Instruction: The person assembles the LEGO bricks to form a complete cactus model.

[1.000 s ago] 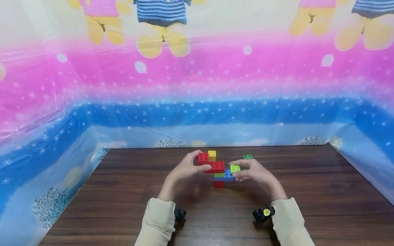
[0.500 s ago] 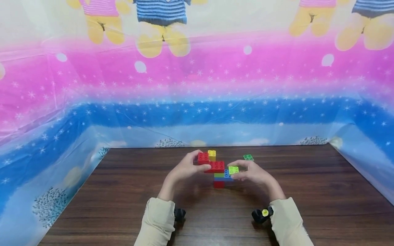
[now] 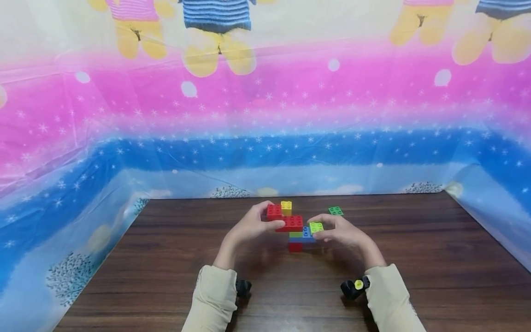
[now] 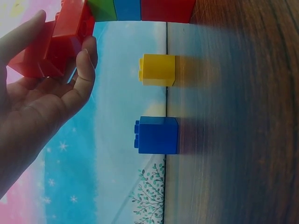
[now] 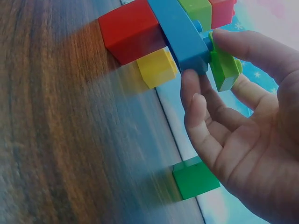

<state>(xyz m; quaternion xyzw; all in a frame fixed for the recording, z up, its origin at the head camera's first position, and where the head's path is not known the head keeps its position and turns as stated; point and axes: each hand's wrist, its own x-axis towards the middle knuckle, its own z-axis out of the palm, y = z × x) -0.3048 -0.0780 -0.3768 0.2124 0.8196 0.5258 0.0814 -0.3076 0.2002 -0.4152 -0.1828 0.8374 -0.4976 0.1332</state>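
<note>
My left hand (image 3: 248, 226) grips the upper red bricks (image 4: 70, 28) of a stepped toy-brick build, thumb on the near side. Below these come a lime brick (image 3: 295, 234), a long blue brick (image 5: 182, 35) jutting right, and a red base brick (image 3: 295, 247) on the table. My right hand (image 3: 342, 229) pinches a loose-looking lime brick (image 3: 316, 227) at the studs of the blue brick's right end. In the right wrist view this lime brick (image 5: 225, 65) sits slightly askew there, and other right-hand fingers touch the blue brick's underside.
Behind the build, a yellow brick (image 3: 286, 208) stands on the brown table (image 3: 166, 276). A green brick (image 3: 335, 210) stands beyond my right hand. The left wrist view shows a separate blue brick (image 4: 158, 135), mostly hidden from the head view. A printed cloth (image 3: 265, 152) hangs behind the table.
The lime brick in my right hand shifts slightly left, then slightly back right, over the blue brick's end. My left hand and the build stay nearly still.
</note>
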